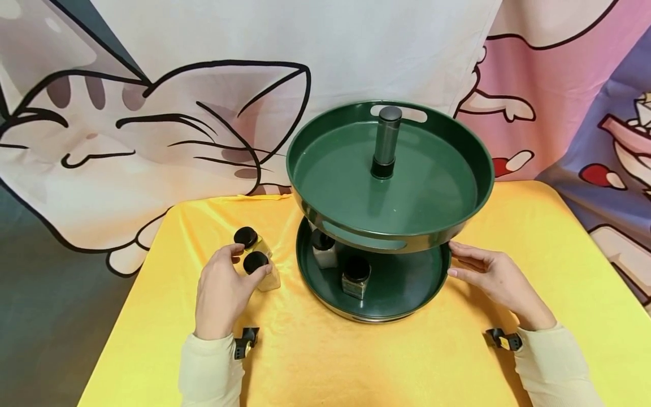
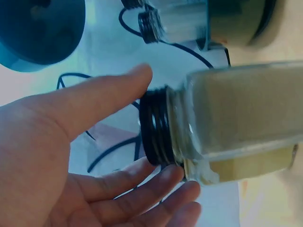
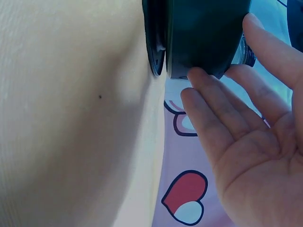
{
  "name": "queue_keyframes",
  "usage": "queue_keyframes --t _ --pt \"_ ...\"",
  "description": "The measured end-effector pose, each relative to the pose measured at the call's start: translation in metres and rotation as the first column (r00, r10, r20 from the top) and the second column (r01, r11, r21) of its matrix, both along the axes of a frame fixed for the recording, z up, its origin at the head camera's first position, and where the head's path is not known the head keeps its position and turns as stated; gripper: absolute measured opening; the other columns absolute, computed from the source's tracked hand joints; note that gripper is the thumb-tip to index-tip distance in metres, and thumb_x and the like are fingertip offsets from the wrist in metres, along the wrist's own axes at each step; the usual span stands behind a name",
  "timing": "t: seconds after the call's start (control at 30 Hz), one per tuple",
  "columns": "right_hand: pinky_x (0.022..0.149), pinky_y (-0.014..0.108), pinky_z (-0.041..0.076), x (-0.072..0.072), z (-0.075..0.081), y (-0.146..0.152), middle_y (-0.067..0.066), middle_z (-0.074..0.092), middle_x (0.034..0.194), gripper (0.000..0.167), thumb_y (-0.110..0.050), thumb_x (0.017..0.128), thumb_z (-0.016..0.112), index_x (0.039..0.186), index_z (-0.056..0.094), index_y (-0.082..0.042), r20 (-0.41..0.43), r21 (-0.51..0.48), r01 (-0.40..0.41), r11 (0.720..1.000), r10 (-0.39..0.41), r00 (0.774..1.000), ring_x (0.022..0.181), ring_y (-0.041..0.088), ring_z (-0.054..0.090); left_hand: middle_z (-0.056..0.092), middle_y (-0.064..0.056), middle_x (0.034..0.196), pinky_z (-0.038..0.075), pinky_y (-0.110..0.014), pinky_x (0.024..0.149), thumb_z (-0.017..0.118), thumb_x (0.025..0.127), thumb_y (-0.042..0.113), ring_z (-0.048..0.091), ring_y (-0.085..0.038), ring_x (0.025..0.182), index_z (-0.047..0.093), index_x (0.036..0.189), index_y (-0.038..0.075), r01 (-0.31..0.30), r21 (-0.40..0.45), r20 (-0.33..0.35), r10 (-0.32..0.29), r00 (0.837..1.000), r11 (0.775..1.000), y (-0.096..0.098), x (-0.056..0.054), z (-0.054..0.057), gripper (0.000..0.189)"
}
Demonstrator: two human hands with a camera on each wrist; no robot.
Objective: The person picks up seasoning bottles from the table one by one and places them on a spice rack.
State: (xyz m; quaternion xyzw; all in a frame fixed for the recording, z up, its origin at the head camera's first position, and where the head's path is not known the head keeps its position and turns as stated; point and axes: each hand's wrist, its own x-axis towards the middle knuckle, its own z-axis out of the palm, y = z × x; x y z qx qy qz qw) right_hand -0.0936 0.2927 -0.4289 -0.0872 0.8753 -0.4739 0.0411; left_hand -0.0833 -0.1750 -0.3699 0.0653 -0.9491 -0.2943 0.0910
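Note:
My left hand (image 1: pixel 222 294) is around the black lid of a square glass jar (image 1: pixel 270 279) of pale powder, thumb on one side and fingers on the other. In the left wrist view the thumb tip is right at the edge of the lid (image 2: pixel 157 126), with the fingers spread below. Behind it stands a jar of yellow contents (image 1: pixel 260 245). My right hand (image 1: pixel 490 277) has its fingertips at the side of the lower tray (image 1: pixel 402 282) of a green two-tier turntable; the right wrist view shows the fingers (image 3: pixel 208 113) extended against its wall.
On the lower tray stand a jar with white contents (image 1: pixel 325 255) and a jar with darker contents (image 1: pixel 354 285), both black-lidded. The wider upper tray (image 1: pixel 335 181) overhangs them, with a dark post (image 1: pixel 387 141) in its middle. A yellow cloth (image 1: pixel 366 362) covers the table.

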Motion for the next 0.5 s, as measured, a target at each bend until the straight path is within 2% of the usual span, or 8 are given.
queue_keyframes --t 0.13,0.23,0.37,0.5 --pt "0.085 0.012 0.050 -0.001 -0.001 -0.002 0.023 0.057 0.138 0.050 -0.016 0.091 0.076 0.135 0.061 0.002 0.015 -0.051 0.015 0.999 -0.015 1.000 0.110 -0.008 0.059 0.065 -0.023 0.119 0.054 -0.051 0.081 0.084 0.081 0.036 0.065 -0.038 0.106 0.060 0.128 -0.005 0.015 -0.009 0.060 -0.014 0.998 1.000 -0.005 -0.003 -0.004 0.067" --pt "0.085 0.013 0.050 -0.001 -0.002 -0.002 0.025 0.056 0.139 0.055 -0.015 0.092 0.076 0.139 0.056 0.003 0.032 -0.081 0.012 0.997 -0.009 0.999 0.110 -0.006 0.061 0.068 -0.022 0.111 0.055 -0.050 0.074 0.085 0.080 0.037 0.067 -0.036 0.092 0.061 0.125 -0.005 0.016 -0.017 0.079 -0.015 0.997 1.000 -0.004 -0.004 -0.008 0.066" --pt "0.087 0.013 0.049 -0.001 -0.002 0.000 0.026 0.053 0.141 0.064 -0.015 0.092 0.075 0.147 0.047 0.002 0.039 -0.088 0.002 0.996 0.002 0.999 0.115 -0.004 0.058 0.070 -0.020 0.100 0.053 -0.051 0.071 0.086 0.079 0.036 0.066 -0.035 0.081 0.062 0.116 -0.005 0.019 -0.016 0.071 -0.018 0.997 1.000 0.000 -0.006 -0.013 0.060" --pt "0.088 0.014 0.049 -0.002 -0.002 0.001 0.028 0.048 0.145 0.071 -0.014 0.091 0.076 0.151 0.042 0.001 0.047 -0.095 -0.007 0.995 0.011 0.999 0.119 -0.001 0.056 0.071 -0.020 0.098 0.053 -0.054 0.075 0.085 0.078 0.032 0.068 -0.038 0.086 0.063 0.112 -0.005 0.017 -0.011 0.061 -0.016 0.998 1.000 0.002 -0.006 -0.016 0.055"
